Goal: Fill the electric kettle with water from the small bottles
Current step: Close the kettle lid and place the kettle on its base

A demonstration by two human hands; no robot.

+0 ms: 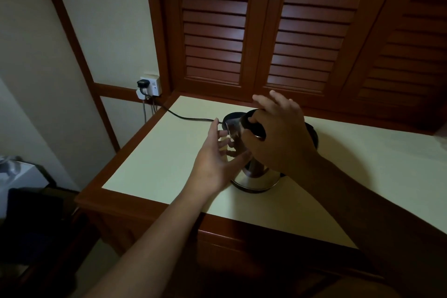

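A stainless-steel electric kettle (pixel 254 176) with a black lid and handle stands on the cream desk top (pixel 154 152). My right hand (pixel 280 133) lies over its top. The thumb is hooked over the black handle part by the lid, two fingers are raised, and the remaining fingers are hidden. My left hand (pixel 217 155) is flat against the kettle's left steel side, fingers straight. No water bottle is in view.
A black power cord (pixel 186 117) runs from the kettle across the desk to a wall socket (pixel 150 87) at the back left. Louvred wooden doors (pixel 266 31) stand behind the desk. A dark chair and a bag sit low at the left.
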